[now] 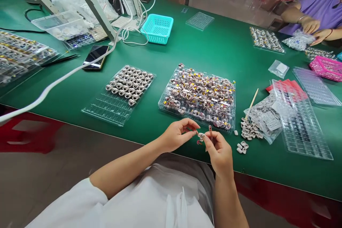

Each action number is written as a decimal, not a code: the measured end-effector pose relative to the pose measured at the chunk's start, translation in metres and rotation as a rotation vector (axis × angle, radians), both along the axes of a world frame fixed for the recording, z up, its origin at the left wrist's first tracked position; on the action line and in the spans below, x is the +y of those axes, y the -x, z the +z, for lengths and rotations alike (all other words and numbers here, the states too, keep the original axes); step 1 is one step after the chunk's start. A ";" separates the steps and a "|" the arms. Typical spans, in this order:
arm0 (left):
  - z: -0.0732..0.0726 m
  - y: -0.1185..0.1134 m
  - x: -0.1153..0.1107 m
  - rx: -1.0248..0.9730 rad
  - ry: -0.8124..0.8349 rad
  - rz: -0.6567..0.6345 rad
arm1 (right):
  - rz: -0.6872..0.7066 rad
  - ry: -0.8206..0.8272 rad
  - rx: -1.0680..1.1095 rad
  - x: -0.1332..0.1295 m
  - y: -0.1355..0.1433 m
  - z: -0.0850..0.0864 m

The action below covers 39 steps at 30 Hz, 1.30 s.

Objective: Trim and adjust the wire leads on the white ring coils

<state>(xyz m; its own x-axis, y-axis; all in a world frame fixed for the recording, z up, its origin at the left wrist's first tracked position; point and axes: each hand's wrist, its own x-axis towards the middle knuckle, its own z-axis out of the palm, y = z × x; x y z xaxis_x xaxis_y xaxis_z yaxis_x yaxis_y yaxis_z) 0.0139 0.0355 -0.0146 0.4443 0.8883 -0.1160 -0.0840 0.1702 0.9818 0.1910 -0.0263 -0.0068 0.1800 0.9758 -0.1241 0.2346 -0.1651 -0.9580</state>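
Near the table's front edge, my right hand (pixel 219 149) pinches a small pale plastic part (pixel 201 136) with a red bit hanging below it. A thin brownish stick (pixel 210 133) stands up between the fingers of the same hand. My left hand (pixel 179 133) is closed, its thumb and fingertips meeting at the left side of the pale part; what they hold there is too small to name. Just beyond my hands lies a clear tray (pixel 232 114) full of wired parts. Further left, another clear tray (pixel 107 110) carries rows of pale rounded pieces (pixel 130 82).
Loose pale caps (pixel 249 130), a bag of caps (pixel 267 117) and clear trays (pixel 307 131) lie to the right. A phone (pixel 96 57), white cable (pixel 53 87) and turquoise basket (pixel 157 28) are behind on the left. A person in purple (pixel 324 3) handles a bag at the upper right.
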 end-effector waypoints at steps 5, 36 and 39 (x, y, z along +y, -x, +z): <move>0.006 0.003 -0.004 -0.094 0.092 -0.025 | -0.012 0.016 0.128 -0.004 -0.001 0.002; 0.026 0.003 -0.014 -0.094 0.211 -0.023 | 0.011 -0.306 -0.075 -0.014 0.022 0.001; 0.021 0.006 -0.011 -0.059 0.164 -0.060 | -0.003 -0.318 -0.087 -0.012 0.021 0.001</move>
<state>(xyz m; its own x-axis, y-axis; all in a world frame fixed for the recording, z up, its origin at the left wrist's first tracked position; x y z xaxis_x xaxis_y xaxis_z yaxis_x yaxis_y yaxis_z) 0.0077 0.0241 0.0066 0.5058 0.8317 -0.2291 -0.1253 0.3336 0.9343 0.1700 -0.0385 -0.0054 0.1794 0.9627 0.2025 0.3173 0.1382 -0.9382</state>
